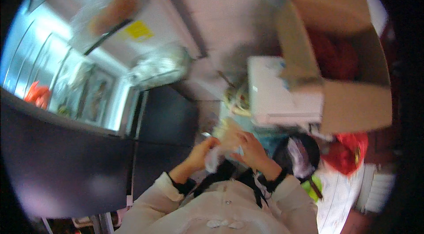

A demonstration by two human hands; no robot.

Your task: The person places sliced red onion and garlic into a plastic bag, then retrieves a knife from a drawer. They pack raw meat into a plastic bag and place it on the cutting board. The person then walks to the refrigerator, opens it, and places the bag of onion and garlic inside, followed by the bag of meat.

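Between my hands is a blurred, pale translucent plastic bag point(225, 134) with something whitish-yellow at its top. My left hand point(202, 154) grips the bag's left edge with thumb and fingers. On the bag's right side lies my right hand point(252, 152), its fingers bent and spread against it; blur hides how firmly they hold. To the left, a refrigerator point(132, 141) stands open and lit, with wire shelves, an orange bag point(38, 95) and other bagged items inside. More plastic bags point(162, 65) fill its door shelves.
An open cardboard box point(357, 105) with something red inside stands at the upper right, beside a white box point(281, 95). Below them are a black pan point(281, 154) holding a package, a red bag point(344, 154) and a light wooden surface point(338, 194). Dark lower refrigerator doors flank my left arm.
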